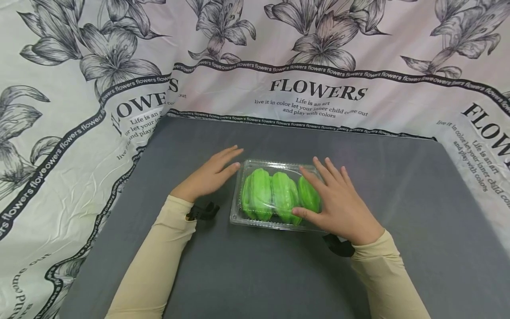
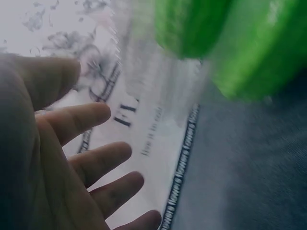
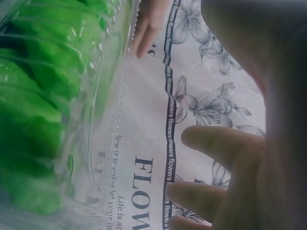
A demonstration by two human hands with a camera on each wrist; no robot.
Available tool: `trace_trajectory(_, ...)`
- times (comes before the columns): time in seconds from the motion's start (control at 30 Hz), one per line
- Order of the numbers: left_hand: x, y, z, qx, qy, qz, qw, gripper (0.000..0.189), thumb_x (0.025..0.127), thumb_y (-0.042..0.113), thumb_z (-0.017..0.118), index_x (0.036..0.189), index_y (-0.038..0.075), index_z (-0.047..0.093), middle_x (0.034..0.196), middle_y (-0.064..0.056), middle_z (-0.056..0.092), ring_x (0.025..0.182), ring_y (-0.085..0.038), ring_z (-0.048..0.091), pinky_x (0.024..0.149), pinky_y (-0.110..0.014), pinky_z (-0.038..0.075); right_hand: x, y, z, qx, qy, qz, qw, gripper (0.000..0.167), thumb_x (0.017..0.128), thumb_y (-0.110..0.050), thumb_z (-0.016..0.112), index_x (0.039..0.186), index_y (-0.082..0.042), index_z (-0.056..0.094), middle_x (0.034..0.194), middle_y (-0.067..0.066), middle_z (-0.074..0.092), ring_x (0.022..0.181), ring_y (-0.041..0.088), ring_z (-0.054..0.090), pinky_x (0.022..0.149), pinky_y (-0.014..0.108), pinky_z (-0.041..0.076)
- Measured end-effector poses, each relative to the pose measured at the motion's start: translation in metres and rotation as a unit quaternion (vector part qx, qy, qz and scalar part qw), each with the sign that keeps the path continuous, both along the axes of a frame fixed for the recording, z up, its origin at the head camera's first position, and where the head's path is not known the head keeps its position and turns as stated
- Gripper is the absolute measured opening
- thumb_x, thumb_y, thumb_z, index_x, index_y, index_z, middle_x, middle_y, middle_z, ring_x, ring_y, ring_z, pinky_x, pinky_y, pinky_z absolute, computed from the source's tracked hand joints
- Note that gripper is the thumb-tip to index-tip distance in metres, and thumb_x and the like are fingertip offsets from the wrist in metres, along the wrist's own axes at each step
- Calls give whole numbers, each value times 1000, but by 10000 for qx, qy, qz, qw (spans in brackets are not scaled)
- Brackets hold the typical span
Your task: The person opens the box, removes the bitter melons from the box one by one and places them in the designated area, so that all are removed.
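A clear plastic box (image 1: 255, 224) with a lid over it sits on the grey table. Inside lie several bright green, ridged fruits (image 1: 260, 192) that look like star fruit. My left hand (image 1: 205, 176) is at the box's left side, its fingers extended and thumb tip close to the rim. Over the right end of the box spreads my right hand (image 1: 344, 208), hiding part of that end. The left wrist view shows blurred green fruit (image 2: 261, 48) beyond the spread left fingers. In the right wrist view the box wall (image 3: 98, 120) stands beside the right hand (image 3: 240, 163), with nothing between its fingers.
A grey cloth (image 1: 255, 274) covers the table. White fabric (image 1: 223, 91) with flower prints and lettering hangs along the back and both sides. Black wrist-worn pieces (image 1: 203, 211) stick out below the hands, close to the tabletop.
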State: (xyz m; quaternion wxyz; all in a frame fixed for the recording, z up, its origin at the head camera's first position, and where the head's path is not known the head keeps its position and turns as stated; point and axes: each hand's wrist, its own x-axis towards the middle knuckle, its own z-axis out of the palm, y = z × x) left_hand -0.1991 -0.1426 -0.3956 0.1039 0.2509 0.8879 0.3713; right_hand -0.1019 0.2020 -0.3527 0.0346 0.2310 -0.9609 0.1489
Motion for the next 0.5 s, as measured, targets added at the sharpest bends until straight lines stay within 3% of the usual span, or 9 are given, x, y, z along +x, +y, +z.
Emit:
trace_trajectory(0.17,-8,-5,-12,70,-350,62,9993,58,113,35,44,168,21,31,173,-5,28,160,-30,23,129,-56,23,1,-2,-1,43,-30,22,10000,99,88,-70,72,166,-22,36,174,18,21,161,44,11,125,72,9)
trace_trajectory(0.33,-11,-7,-22,199,-872,73,9960,62,110,34,54,166,21,35,169,-7,37,156,-32,33,125,-57,32,3,-3,-2,60,-353,50,9993,102,85,-73,73,167,-25,34,175,18,17,161,44,8,124,74,9)
trace_trajectory(0.5,-12,-7,-29,249,-1099,-50,9936,63,109,37,57,166,18,36,164,-11,45,154,-32,36,124,-56,34,4,-6,-7,106,-672,98,9976,109,80,-78,75,166,-25,35,175,20,15,161,44,7,123,74,12)
